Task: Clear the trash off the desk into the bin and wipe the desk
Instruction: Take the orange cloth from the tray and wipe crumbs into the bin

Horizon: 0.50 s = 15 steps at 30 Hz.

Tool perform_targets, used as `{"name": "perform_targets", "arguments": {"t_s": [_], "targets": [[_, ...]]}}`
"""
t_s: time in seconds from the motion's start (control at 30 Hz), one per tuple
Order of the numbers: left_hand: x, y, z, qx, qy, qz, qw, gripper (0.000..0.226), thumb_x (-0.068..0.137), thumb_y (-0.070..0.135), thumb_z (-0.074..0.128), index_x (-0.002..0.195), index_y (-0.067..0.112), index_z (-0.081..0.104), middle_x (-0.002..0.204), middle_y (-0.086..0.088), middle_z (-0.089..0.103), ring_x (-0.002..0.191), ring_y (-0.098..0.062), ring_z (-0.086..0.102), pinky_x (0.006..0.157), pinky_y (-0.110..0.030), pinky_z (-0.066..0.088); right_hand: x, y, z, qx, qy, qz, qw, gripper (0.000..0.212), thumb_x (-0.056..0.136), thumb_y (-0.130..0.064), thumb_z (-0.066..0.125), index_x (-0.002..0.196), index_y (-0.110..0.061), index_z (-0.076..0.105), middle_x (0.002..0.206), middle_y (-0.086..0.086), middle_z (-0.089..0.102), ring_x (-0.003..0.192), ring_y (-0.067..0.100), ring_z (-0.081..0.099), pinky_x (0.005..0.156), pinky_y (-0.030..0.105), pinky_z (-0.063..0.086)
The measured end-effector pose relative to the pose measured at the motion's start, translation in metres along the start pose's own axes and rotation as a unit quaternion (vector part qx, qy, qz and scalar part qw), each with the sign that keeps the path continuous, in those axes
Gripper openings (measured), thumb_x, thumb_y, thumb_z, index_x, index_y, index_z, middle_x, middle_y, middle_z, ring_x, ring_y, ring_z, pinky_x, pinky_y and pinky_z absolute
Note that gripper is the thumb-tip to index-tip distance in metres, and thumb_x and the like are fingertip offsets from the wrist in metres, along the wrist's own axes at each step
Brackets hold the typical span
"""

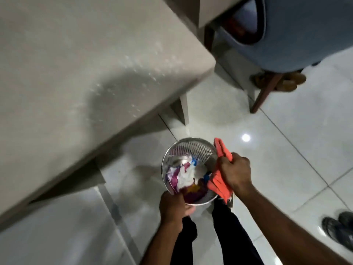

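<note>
Desk (72, 60) fills upper left, pale grey top with faint speckled streaks. Below its corner, a round metal mesh bin (193, 148) sits above the tiled floor (286, 150), holding crumpled white, purple and blue trash (186, 177). Left hand (172, 208) grips the bin's near rim, fingers curled around it. Right hand (236, 172) at the bin's right edge, fingers clenched on an orange cloth (221, 180) draping over the rim. Blue chair (298, 31) upper right; dark shoes (340, 228) far right.
</note>
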<state>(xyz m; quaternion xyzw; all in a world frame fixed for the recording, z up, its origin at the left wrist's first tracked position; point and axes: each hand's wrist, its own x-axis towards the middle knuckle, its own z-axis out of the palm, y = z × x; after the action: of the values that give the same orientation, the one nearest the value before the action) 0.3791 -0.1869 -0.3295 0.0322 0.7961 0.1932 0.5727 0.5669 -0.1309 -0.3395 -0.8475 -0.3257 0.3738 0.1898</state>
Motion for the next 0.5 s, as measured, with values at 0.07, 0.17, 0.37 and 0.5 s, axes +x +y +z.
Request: {"name": "perform_targets", "arguments": {"t_s": [0.07, 0.17, 0.37, 0.5], "targets": [[-0.051, 0.021, -0.021, -0.009, -0.008, 0.006, 1.0, 0.017, 0.089, 0.009, 0.061, 0.086, -0.004, 0.071, 0.076, -0.027, 0.075, 0.057, -0.035, 0.075, 0.051, -0.042, 0.063, -0.037, -0.041, -0.047, 0.024, 0.02, -0.026, 0.999, 0.029, 0.07, -0.034, 0.053, 0.058, -0.009, 0.058, 0.06, 0.016, 0.061, 0.076, 0.037, 0.063, 0.072, 0.043, 0.052], [-0.11, 0.053, -0.039, -0.036, -0.039, 0.016, 0.998, 0.017, 0.089, 0.003, 0.053, 0.089, -0.003, 0.069, 0.086, -0.026, 0.076, 0.068, -0.036, 0.076, 0.063, -0.048, 0.065, -0.079, -0.085, -0.106, 0.089, 0.021, -0.046, 0.995, 0.019, 0.072, -0.031, 0.055, 0.069, -0.014, 0.063, 0.064, 0.004, 0.067, 0.068, 0.031, 0.064, 0.067, 0.041, 0.054], [-0.175, 0.093, -0.057, -0.097, -0.081, 0.03, 0.992, 0.028, 0.094, 0.006, 0.045, 0.112, -0.001, 0.065, 0.091, -0.027, 0.074, 0.066, -0.036, 0.073, 0.047, -0.033, 0.06, -0.113, -0.146, -0.179, 0.403, -0.088, 0.017, 0.911, 0.034, 0.079, 0.01, 0.055, 0.102, -0.013, 0.067, 0.095, 0.017, 0.071, 0.077, 0.031, 0.066, 0.07, 0.041, 0.056], [-0.184, 0.102, -0.055, -0.102, -0.049, 0.039, 0.993, 0.028, 0.095, 0.005, 0.045, 0.114, 0.002, 0.066, 0.087, -0.027, 0.073, 0.049, -0.032, 0.072, 0.039, -0.03, 0.057, -0.095, -0.188, -0.206, 0.535, -0.244, 0.07, 0.806, 0.042, 0.071, 0.01, 0.041, 0.104, -0.004, 0.062, 0.088, 0.019, 0.067, 0.078, 0.033, 0.064, 0.077, 0.044, 0.054]]}}
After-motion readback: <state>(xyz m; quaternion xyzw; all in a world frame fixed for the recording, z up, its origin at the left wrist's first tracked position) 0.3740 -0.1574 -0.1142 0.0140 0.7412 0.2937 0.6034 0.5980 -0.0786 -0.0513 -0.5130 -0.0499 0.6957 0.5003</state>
